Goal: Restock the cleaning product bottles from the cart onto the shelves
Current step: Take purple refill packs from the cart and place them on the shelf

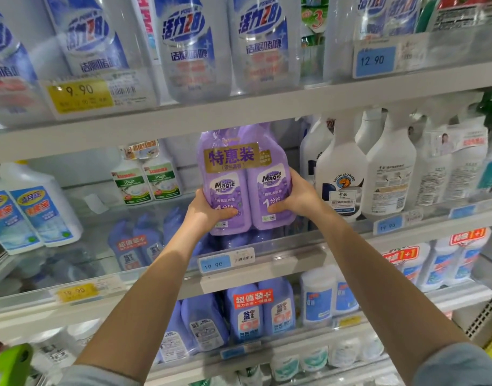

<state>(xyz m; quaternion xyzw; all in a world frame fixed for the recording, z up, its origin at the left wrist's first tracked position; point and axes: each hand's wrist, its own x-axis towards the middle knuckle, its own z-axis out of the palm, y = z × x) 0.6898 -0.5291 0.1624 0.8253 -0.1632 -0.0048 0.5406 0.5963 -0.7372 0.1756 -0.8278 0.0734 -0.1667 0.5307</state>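
Note:
A shrink-wrapped twin pack of purple cleaner bottles (245,176) with a gold band stands upright at the front of the middle shelf (292,254). My left hand (206,213) grips its lower left side, thumb across the front. My right hand (297,195) grips its lower right side the same way. The pack's base sits just above the shelf's clear front guard, over a blue 19.90 price tag (215,264). Whether the base rests on the shelf is hidden.
White spray bottles (345,174) crowd the shelf right of the pack; small green-label toilet cleaners (147,181) and blue-label white bottles (41,210) stand to its left. Large bottles (194,48) fill the shelf above, blue twin packs (261,310) the one below. A green cart handle (13,360) shows bottom left.

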